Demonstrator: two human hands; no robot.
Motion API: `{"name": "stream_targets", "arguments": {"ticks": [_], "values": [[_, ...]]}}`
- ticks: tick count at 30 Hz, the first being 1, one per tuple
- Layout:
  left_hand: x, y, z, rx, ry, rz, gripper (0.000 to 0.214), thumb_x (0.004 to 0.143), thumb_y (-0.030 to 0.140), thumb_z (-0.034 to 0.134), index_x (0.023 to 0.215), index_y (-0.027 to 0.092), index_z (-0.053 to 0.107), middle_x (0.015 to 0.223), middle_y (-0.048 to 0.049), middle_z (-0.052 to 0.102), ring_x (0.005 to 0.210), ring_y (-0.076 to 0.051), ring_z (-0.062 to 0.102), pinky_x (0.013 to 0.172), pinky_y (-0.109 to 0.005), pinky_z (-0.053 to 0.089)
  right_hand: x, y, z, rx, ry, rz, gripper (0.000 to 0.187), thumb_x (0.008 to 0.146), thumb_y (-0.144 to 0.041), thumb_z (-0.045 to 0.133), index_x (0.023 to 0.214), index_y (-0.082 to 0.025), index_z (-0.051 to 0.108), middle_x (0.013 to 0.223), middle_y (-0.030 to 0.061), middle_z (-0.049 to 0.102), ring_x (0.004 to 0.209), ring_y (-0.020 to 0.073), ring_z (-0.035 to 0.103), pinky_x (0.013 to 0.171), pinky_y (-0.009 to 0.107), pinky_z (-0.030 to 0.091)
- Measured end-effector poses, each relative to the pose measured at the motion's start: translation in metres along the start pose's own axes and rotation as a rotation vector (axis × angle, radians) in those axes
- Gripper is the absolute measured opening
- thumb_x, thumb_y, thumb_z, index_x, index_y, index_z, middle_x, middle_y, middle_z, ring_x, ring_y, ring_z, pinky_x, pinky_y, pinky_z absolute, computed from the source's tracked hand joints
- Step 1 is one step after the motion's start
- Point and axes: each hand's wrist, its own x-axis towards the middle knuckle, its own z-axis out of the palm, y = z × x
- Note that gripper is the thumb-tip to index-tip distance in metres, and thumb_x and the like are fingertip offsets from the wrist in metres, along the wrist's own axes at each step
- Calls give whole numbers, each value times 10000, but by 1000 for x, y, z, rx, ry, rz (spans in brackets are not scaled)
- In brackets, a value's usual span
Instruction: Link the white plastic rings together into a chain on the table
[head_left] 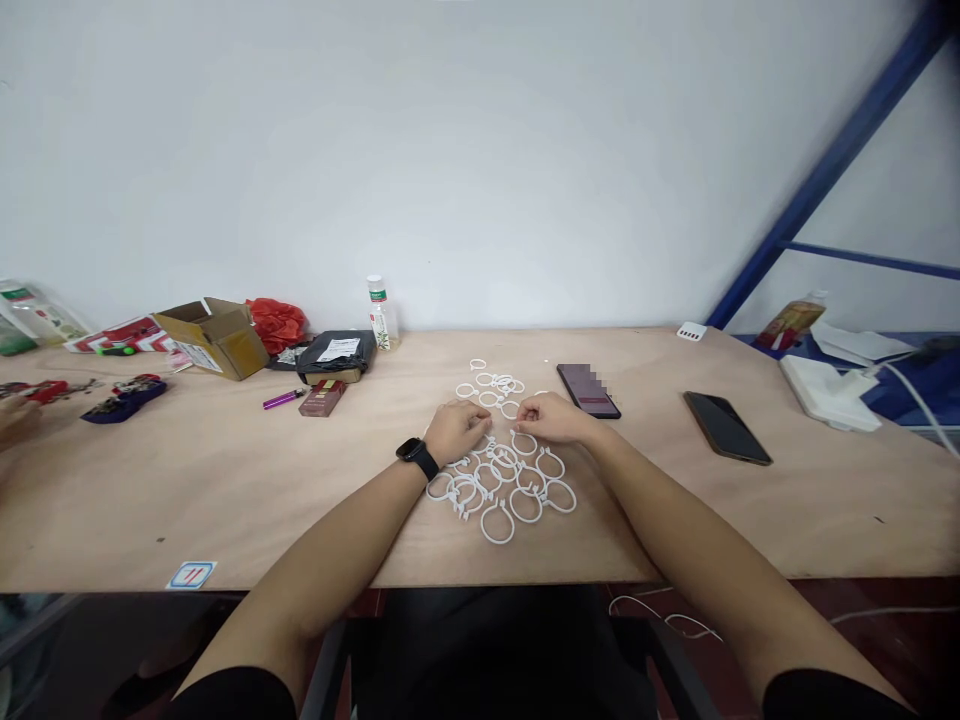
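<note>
Many thin white plastic rings [497,523], with small clip-like tabs, lie in a loose pile between my forearms. My left hand [454,430], with a black watch on its wrist, hovers over the pile's left side, thumb and fingers pinched together. Opposite it, my right hand [553,415] has its fingertips closed just above one ring [524,443]. A small gap separates the two hands' fingertips. Whatever either pinch holds is too small or hidden to make out. Beyond my hands, more rings [478,365] are scattered toward the wall.
Right of the rings lie one phone [589,390], another phone [726,428] and a white power strip [829,395]. To the left are a dark red box [322,398], a purple lighter [282,400], a black package [337,355], a bottle [381,315] and an open carton [214,340]. Another person's hand [16,418] shows far left.
</note>
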Motion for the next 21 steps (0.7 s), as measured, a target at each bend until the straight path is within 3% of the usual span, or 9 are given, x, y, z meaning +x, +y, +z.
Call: {"name": "stream_targets", "arguments": {"ticks": [2, 5, 9, 16, 21], "values": [[0, 0, 1, -7, -4, 10, 217, 882, 328, 566, 958, 207, 730, 982, -36, 733, 939, -183, 638, 919, -322, 458, -2, -5, 1, -2, -78, -19, 114, 704, -306, 698, 671, -197, 703, 614, -1, 678, 559, 142, 580, 507, 231, 384], [0, 0, 1, -22, -9, 20, 221, 884, 330, 563, 962, 205, 729, 977, -35, 732, 925, -179, 639, 903, -313, 460, -1, -10, 5, -11, -86, -43, 68, 717, -235, 655, 703, -196, 708, 653, 0, 686, 589, 143, 587, 545, 234, 397], [0, 1, 1, -28, -39, 42, 223, 893, 342, 555, 929, 215, 735, 927, -27, 732, 876, -170, 638, 872, -302, 461, 2, -13, 9, -45, 34, -149, 95, 728, -170, 614, 734, -190, 706, 730, 15, 690, 665, 150, 595, 622, 246, 416], [0, 8, -2, -49, -51, 101, 240, 922, 338, 521, 869, 210, 716, 858, -27, 720, 818, -159, 631, 812, -278, 461, 1, -26, 17, 34, 221, -249, 167, 863, -262, 560, 886, -207, 715, 838, 43, 713, 750, 167, 610, 702, 279, 444], [0, 9, -4, -40, -26, 91, 247, 937, 305, 483, 883, 202, 701, 824, -31, 708, 790, -157, 622, 791, -276, 456, 1, -29, 26, 212, 303, -166, 193, 848, -312, 587, 923, -199, 724, 840, 49, 733, 707, 167, 634, 671, 285, 484]]}}
